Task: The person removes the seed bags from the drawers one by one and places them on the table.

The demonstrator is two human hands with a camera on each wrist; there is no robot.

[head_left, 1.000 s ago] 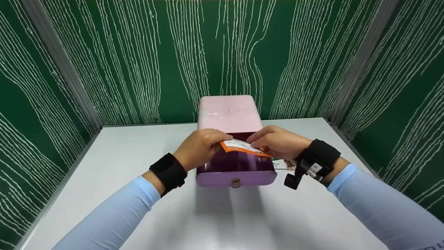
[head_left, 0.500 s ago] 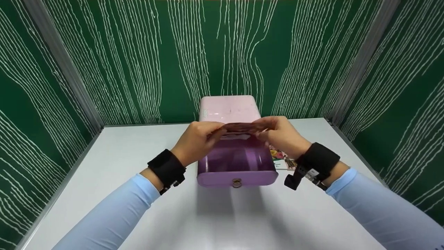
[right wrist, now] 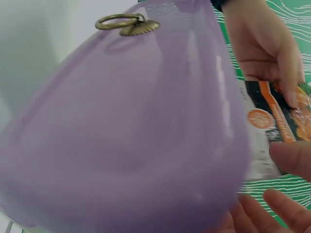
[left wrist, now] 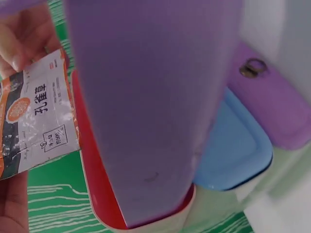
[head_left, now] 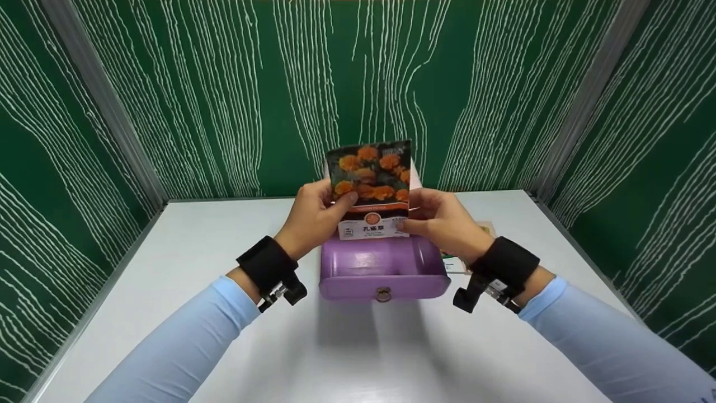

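Note:
A seed packet (head_left: 369,179) with orange flowers on black and a white label at its bottom stands nearly upright above the drawer, front toward me. My left hand (head_left: 313,218) pinches its left edge, thumb on the front. My right hand (head_left: 447,221) grips the lower right edge the same way. Below it a purple drawer (head_left: 386,288) with a brass ring pull (right wrist: 116,22) is slid out. In the left wrist view the drawer's underside (left wrist: 150,121) slants out of a red-lined opening (left wrist: 92,179). The packet hides most of the cabinet's pink top (head_left: 415,179).
Other flower-printed packets (head_left: 454,265) lie on the white table (head_left: 224,235) right of the cabinet, partly behind my right hand. Under the open drawer are a blue drawer (left wrist: 238,145) and another purple drawer (left wrist: 282,107). Green walls (head_left: 224,84) with white lines enclose the table.
The packet, first held flat and low over the drawer with its printed text side up, has been raised and tilted upright, so its flower front shows. Both hands have turned with it.

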